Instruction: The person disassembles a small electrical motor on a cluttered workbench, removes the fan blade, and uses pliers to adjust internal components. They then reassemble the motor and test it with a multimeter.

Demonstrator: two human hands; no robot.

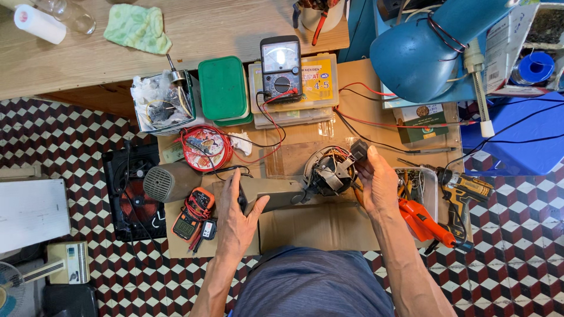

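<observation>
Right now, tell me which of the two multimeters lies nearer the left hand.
The small orange multimeter, lying on the cardboard just beside the left hand. The other, the black analogue meter, stands farther off on the yellow box.

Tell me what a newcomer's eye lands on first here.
First, the two bare hands at centre: the left hand grips the grey handle of an opened appliance, while the right hand holds its exposed motor with loose wires. Next, the big blue lamp at upper right, and the analog meter with red and black leads above the work. The checkered floor frames it all.
</observation>
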